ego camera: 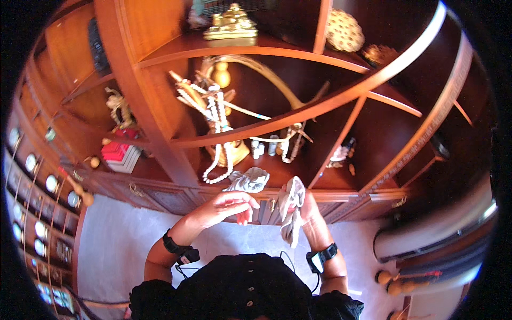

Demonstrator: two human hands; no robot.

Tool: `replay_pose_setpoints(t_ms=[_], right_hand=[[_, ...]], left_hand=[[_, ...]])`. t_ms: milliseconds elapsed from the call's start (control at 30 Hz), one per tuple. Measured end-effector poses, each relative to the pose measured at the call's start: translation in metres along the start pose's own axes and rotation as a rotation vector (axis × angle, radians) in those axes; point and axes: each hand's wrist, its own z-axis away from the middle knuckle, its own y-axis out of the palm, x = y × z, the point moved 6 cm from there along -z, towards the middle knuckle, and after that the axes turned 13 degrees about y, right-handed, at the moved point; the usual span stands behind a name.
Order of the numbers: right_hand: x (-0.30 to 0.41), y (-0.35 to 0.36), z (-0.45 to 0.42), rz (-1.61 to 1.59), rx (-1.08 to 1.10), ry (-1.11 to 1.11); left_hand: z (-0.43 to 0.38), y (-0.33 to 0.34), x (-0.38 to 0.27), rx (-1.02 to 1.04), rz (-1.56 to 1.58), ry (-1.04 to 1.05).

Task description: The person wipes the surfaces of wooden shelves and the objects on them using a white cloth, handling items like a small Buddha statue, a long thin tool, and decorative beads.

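My right hand (310, 211) grips a crumpled whitish cloth (291, 200), whose loose end hangs below the fingers. My left hand (233, 207) holds nothing; its fingers are loosely bent and slightly apart, just in front of the wooden shelf's edge. Behind it, a second crumpled grey-white cloth (251, 180) lies at the front of the shelf (280, 172). Strings of white beads (218, 116) drape over a branching wooden piece (234, 150) in the same compartment. Small pale cylinders (273, 145) stand to the right of it.
Curved wooden dividers (280, 122) cross before the compartments. A gold figurine (231, 26) and a dried lotus pod (345, 30) occupy the upper shelf. Red and white boxes (121, 151) sit at left. Gourds (394, 286) are at lower right. Brass-handled cabinet doors (170, 198) run below.
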Motion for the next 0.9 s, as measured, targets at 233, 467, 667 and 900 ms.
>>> replay_pose_setpoints(t_ms=[233, 467, 667, 900], right_hand=[[0.019, 0.128, 0.057, 0.419, -0.146, -0.681], [-0.071, 0.003, -0.014, 0.183, -0.42, -0.286], [-0.1, -0.123, -0.058, -0.296, -0.316, -0.248], [-0.14, -0.16, -0.05, -0.361, -0.497, -0.379]], left_hand=[[0.011, -0.038, 0.008, 0.01, 0.126, -0.02], [0.04, -0.081, 0.042, 0.055, 0.258, -0.12], [0.071, -0.117, 0.063, -0.042, 0.325, -0.171], [0.076, -0.135, 0.114, 0.005, 0.388, -0.327]])
